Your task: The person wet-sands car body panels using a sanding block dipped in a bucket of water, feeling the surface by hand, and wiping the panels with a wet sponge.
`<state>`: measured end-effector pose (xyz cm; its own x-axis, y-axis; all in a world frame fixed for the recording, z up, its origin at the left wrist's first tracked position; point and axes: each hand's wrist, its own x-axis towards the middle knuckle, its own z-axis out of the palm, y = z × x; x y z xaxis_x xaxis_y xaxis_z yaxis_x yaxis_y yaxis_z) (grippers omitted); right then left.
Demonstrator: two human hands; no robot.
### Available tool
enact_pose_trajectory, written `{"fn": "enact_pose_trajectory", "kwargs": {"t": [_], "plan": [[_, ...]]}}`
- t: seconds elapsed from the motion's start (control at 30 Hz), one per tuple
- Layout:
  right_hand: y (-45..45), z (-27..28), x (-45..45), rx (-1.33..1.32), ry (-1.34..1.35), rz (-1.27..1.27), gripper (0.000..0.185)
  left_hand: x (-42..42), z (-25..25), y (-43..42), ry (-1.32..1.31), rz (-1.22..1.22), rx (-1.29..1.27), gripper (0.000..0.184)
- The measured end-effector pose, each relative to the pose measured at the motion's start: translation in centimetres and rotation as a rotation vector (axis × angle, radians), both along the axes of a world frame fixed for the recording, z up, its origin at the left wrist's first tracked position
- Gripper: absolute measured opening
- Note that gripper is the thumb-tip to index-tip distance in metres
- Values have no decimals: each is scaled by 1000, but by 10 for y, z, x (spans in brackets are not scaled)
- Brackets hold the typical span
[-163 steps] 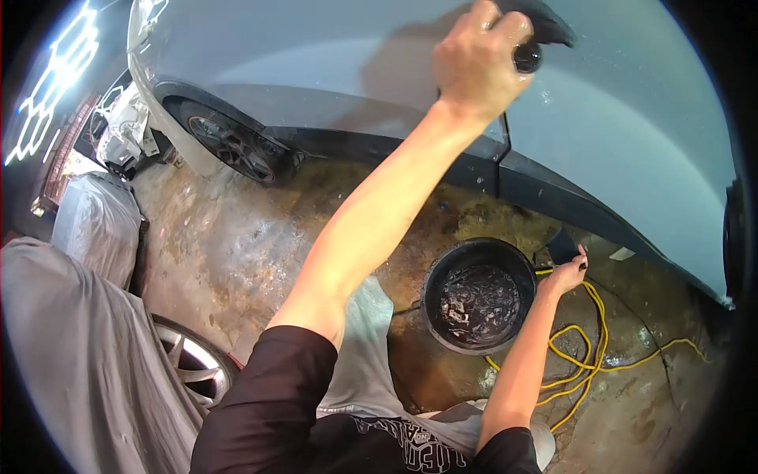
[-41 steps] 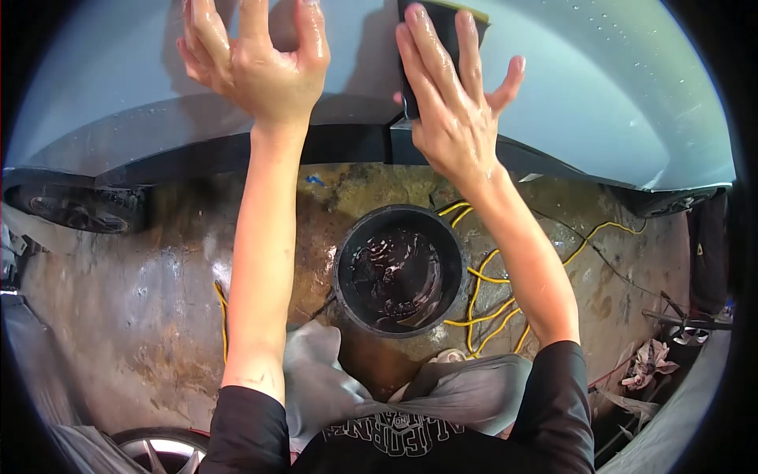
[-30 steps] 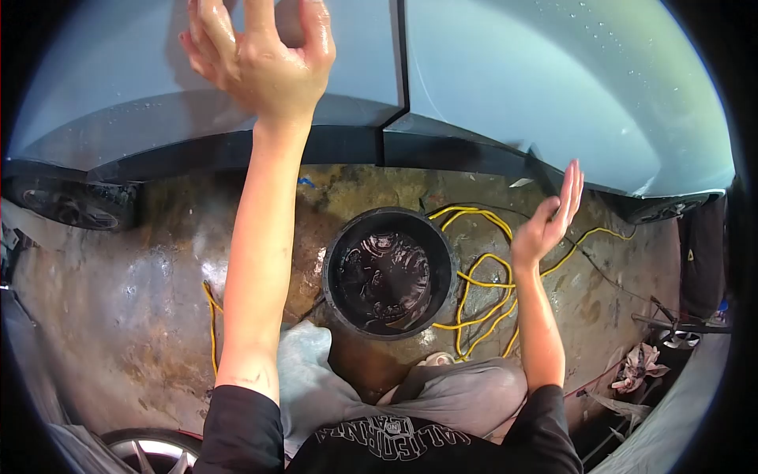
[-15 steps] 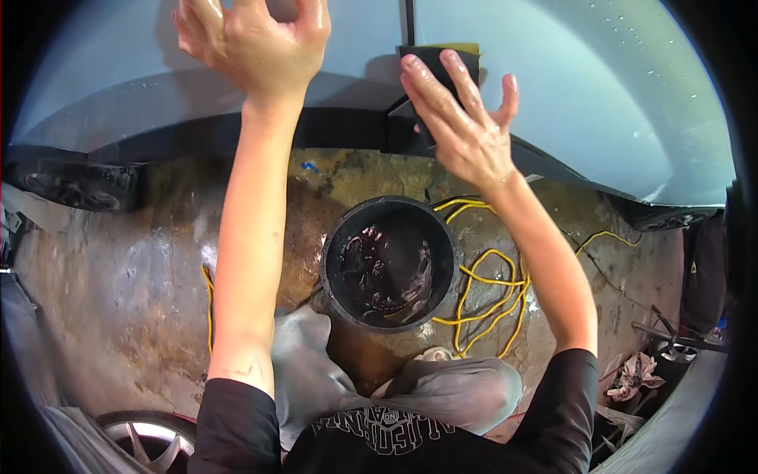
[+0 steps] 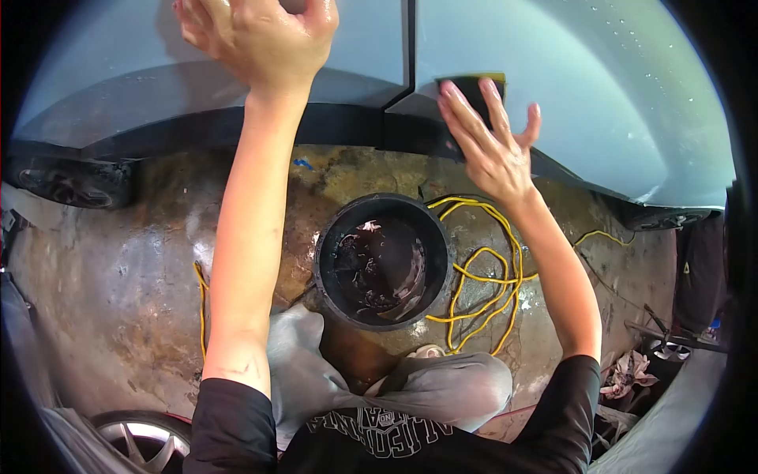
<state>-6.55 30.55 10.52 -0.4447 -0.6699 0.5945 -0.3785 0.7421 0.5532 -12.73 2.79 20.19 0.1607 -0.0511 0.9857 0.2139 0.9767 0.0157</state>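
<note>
My left hand [image 5: 257,39] is at the top edge, over the grey-blue car panel [image 5: 355,47]. Its fingers look apart and bent, partly cut off by the frame, and I see nothing held in them. With wet, spread fingers, my right hand [image 5: 493,146] presses a dark sanding pad [image 5: 471,93] with a yellow-green edge against the lower door panel, right of the dark vertical seam [image 5: 410,39]. The fingers cover much of the pad. Below and between my arms, a black bucket [image 5: 321,280] of dark liquid stands on the floor.
A yellow cord [image 5: 513,304] lies in loops right of the bucket. Another yellow cord [image 5: 203,308] is left of my left forearm. The stained concrete floor [image 5: 134,268] looks wet in places. A wheel [image 5: 146,442] is at lower left, and crumpled paper [image 5: 629,374] at lower right.
My right hand and the sanding pad have slid right and down, away from the seam. My left hand has shifted slightly right and stays by the panel.
</note>
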Motion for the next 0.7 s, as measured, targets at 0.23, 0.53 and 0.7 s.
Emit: {"fn": "enact_pose_trajectory", "kwargs": {"t": [0.23, 0.53, 0.7], "plan": [[-30, -18, 8, -131, -58, 45, 55, 3, -1, -3, 25, 26, -37, 41], [-26, -5, 15, -83, -101, 12, 57, 15, 2, 5, -83, -33, 39, 41], [-35, 9, 23, -116, -122, 24, 57, 5, -6, 0, -23, -47, 7, 42]]}}
